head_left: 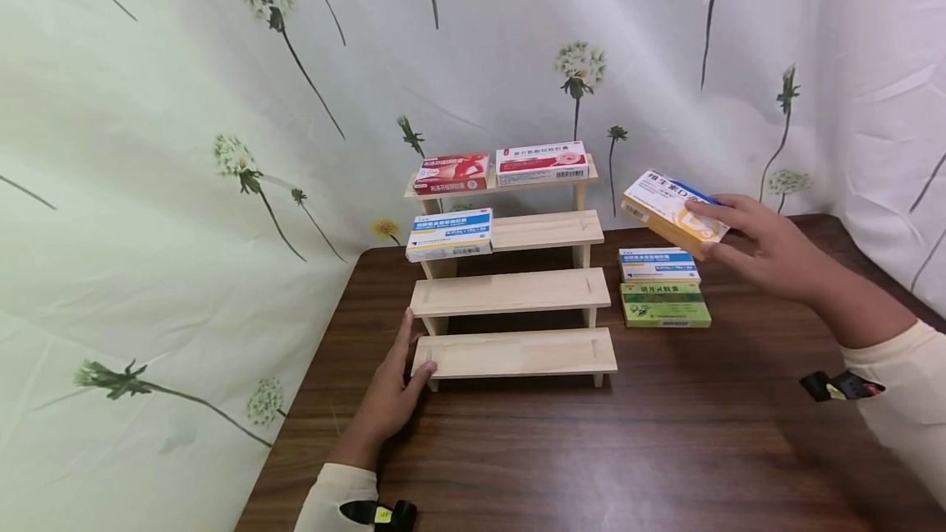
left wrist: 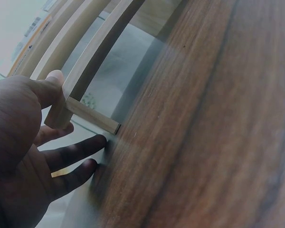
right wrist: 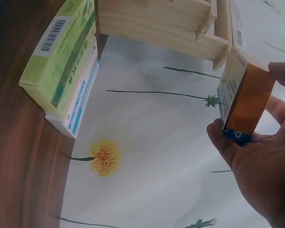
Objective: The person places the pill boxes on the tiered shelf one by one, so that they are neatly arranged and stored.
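Right hand (head_left: 776,249) holds yellow-and-white box (head_left: 656,197) in the air; left hand (head_left: 388,396) rests on wooden stand (head_left: 510,294)

The yellow-and-white box is pinched between the right hand's thumb and fingers, tilted and clear of the table (head_left: 517,450); a blue edge (head_left: 695,192) shows at the fingers, though whether it belongs to the same box I cannot tell; the wooden stand, with 4 shelves, stands between the hands; the left hand is spread wide, its thumb on the left end of the lowest shelf (head_left: 510,354) and its other fingers reaching along the outer side; just below the right hand, to its left, 2 boxes lie side by side on the table, a blue-and-white box (head_left: 658,263) farther from the person and a green box (head_left: 665,306) nearer; beyond the left hand, on the 2nd shelf (head_left: 547,228) from the top, a blue, white and yellow box (head_left: 449,235) sits at the left end; farther beyond, the top shelf (head_left: 493,181) bears 2 more, a red box (head_left: 452,172) on the left hand's side and a red-and-white box (head_left: 542,162) toward the right hand; past the hands and the stand hangs white cloth (head_left: 177,286) printed with flowers.
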